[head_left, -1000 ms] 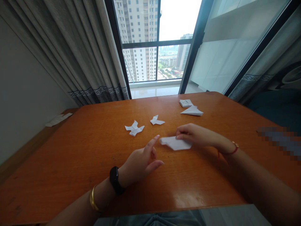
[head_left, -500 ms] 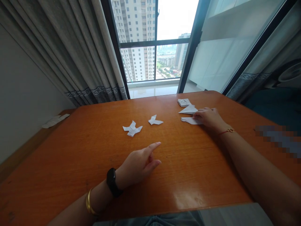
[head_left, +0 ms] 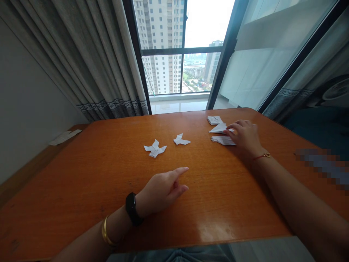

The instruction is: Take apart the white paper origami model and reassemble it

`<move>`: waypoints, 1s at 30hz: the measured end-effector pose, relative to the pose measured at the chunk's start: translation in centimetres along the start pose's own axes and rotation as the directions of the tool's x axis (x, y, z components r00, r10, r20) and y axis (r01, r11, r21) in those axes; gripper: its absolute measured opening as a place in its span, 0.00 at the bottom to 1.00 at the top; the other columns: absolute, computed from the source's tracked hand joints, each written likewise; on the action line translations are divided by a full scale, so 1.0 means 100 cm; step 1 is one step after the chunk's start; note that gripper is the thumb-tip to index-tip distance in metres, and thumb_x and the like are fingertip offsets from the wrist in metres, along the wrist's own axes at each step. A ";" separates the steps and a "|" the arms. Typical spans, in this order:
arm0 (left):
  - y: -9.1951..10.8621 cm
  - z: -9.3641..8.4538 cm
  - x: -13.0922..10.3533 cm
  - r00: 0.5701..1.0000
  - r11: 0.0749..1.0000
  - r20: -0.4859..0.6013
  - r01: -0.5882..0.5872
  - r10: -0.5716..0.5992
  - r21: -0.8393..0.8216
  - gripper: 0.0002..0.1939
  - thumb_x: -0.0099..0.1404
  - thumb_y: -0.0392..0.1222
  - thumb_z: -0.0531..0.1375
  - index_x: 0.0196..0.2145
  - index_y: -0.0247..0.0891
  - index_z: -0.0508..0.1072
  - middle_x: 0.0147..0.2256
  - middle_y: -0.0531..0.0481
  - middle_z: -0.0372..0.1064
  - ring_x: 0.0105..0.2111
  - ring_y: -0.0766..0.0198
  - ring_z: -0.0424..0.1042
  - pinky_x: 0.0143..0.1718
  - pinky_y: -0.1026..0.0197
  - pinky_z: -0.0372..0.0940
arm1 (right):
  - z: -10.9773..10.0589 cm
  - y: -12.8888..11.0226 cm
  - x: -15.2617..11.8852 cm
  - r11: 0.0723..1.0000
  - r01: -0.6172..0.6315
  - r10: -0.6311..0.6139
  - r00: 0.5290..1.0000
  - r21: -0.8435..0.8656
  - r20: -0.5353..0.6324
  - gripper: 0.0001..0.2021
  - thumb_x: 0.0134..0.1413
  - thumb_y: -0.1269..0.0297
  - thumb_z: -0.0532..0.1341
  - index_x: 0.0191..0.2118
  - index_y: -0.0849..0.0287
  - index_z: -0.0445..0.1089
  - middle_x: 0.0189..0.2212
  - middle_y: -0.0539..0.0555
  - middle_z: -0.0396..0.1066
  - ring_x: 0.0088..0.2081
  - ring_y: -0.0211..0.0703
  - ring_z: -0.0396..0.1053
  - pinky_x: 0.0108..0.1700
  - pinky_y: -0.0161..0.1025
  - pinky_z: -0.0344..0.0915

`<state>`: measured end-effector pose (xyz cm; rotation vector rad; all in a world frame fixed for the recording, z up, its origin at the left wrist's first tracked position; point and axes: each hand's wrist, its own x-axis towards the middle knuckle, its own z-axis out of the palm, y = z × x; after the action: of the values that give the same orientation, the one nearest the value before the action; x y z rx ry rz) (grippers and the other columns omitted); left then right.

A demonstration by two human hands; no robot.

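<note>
My right hand (head_left: 244, 136) hovers at the right end of the folded papers, thumb and fingers apart, holding nothing that I can see. Under its fingertips lies a pointed paper plane (head_left: 217, 128); whether they touch it I cannot tell. Just nearer to me is a long flat folded paper (head_left: 222, 140), its right end beside the thumb. A square folded paper (head_left: 214, 120) sits behind the plane. My left hand (head_left: 163, 187) rests low over the table, index finger and thumb stretched out, the other fingers curled, with nothing held. Ahead of it are a four-pointed paper star (head_left: 155, 148) and a smaller folded paper with pointed arms (head_left: 181, 139).
The wooden table (head_left: 109, 163) spans the view. A blurred patch (head_left: 321, 167) covers something at its right edge. White paper strips (head_left: 65, 137) lie at the far left by the wall. Behind stand a grey curtain (head_left: 106, 72) and a window.
My right hand has lifted off the long folded paper and shifted slightly back toward the plane, its fingers spreading. My left hand keeps its pose. The view has tilted a little.
</note>
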<state>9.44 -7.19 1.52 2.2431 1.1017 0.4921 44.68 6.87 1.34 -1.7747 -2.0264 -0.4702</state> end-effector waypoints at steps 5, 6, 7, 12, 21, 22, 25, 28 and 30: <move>0.000 -0.001 0.002 0.998 0.999 -0.061 0.002 -0.005 -0.038 0.17 0.67 0.46 0.53 0.50 0.39 0.71 0.37 0.47 0.74 0.34 0.61 0.70 0.37 0.62 0.61 | -0.010 -0.080 0.010 0.942 0.258 -0.299 0.936 0.213 0.187 0.16 0.63 0.58 0.51 0.43 0.57 0.73 0.45 0.59 0.71 0.47 0.52 0.63 0.48 0.48 0.52; -0.001 -0.002 0.003 0.995 0.998 -0.096 0.025 -0.029 -0.050 0.16 0.68 0.46 0.53 0.47 0.38 0.73 0.36 0.47 0.74 0.33 0.61 0.70 0.36 0.62 0.61 | -0.008 -0.098 0.013 0.918 0.308 -0.366 0.902 0.250 0.231 0.16 0.63 0.57 0.51 0.45 0.56 0.73 0.47 0.59 0.70 0.49 0.53 0.62 0.50 0.49 0.52; -0.002 -0.004 0.005 0.989 0.997 -0.131 0.056 -0.063 -0.061 0.15 0.68 0.46 0.52 0.44 0.38 0.74 0.33 0.48 0.73 0.31 0.62 0.69 0.34 0.63 0.60 | -0.006 -0.115 0.017 0.896 0.345 -0.417 0.870 0.281 0.263 0.16 0.62 0.57 0.52 0.48 0.54 0.72 0.49 0.58 0.69 0.50 0.53 0.61 0.51 0.50 0.52; -0.014 -0.009 0.011 0.953 0.981 -0.246 0.153 -0.179 -0.120 0.14 0.67 0.47 0.52 0.33 0.36 0.74 0.22 0.53 0.63 0.23 0.66 0.60 0.25 0.65 0.53 | 0.011 -0.185 0.033 0.824 0.436 -0.545 0.783 0.361 0.298 0.17 0.63 0.59 0.52 0.54 0.52 0.67 0.56 0.56 0.66 0.55 0.56 0.58 0.52 0.55 0.54; -0.011 -0.010 0.011 0.954 0.979 -0.232 0.162 -0.187 -0.123 0.15 0.67 0.45 0.52 0.26 0.36 0.68 0.20 0.56 0.57 0.21 0.68 0.55 0.24 0.64 0.48 | 0.020 -0.234 0.025 0.607 0.720 -0.794 0.567 0.336 0.221 0.17 0.65 0.60 0.53 0.56 0.57 0.65 0.52 0.58 0.70 0.52 0.51 0.65 0.49 0.46 0.59; -0.010 -0.010 0.010 0.954 0.977 -0.231 0.163 -0.191 -0.135 0.15 0.67 0.45 0.52 0.26 0.36 0.69 0.19 0.57 0.56 0.21 0.68 0.54 0.24 0.64 0.47 | 0.019 -0.233 0.023 0.616 0.723 -0.788 0.570 0.314 0.233 0.14 0.65 0.62 0.53 0.52 0.59 0.67 0.48 0.59 0.73 0.48 0.50 0.68 0.46 0.44 0.60; -0.011 -0.009 0.010 0.945 0.964 -0.242 0.171 -0.219 -0.204 0.16 0.66 0.47 0.53 0.26 0.36 0.69 0.20 0.57 0.57 0.21 0.68 0.55 0.23 0.65 0.48 | 0.012 -0.223 0.014 0.638 0.734 -0.769 0.593 0.232 0.239 0.09 0.63 0.69 0.53 0.42 0.63 0.70 0.39 0.60 0.75 0.42 0.50 0.71 0.41 0.42 0.60; -0.013 -0.009 0.012 0.913 0.903 -0.262 0.201 -0.314 -0.380 0.18 0.65 0.51 0.55 0.25 0.35 0.67 0.19 0.57 0.58 0.20 0.70 0.56 0.22 0.66 0.50 | -0.001 -0.208 -0.002 0.703 0.684 -0.711 0.670 0.192 0.214 0.07 0.63 0.69 0.55 0.40 0.64 0.69 0.35 0.59 0.75 0.38 0.49 0.71 0.39 0.41 0.58; -0.012 -0.009 0.014 0.888 0.768 -0.187 0.239 -0.421 -0.594 0.19 0.64 0.56 0.55 0.30 0.35 0.67 0.20 0.56 0.62 0.17 0.71 0.59 0.18 0.67 0.51 | -0.013 -0.199 -0.017 0.766 0.614 -0.642 0.749 0.190 0.166 0.08 0.63 0.67 0.54 0.41 0.63 0.69 0.35 0.58 0.75 0.38 0.47 0.71 0.39 0.40 0.57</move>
<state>9.02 -5.16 1.49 1.4446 1.2795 0.9031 25.27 2.05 1.84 -1.0559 -2.7466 -0.3264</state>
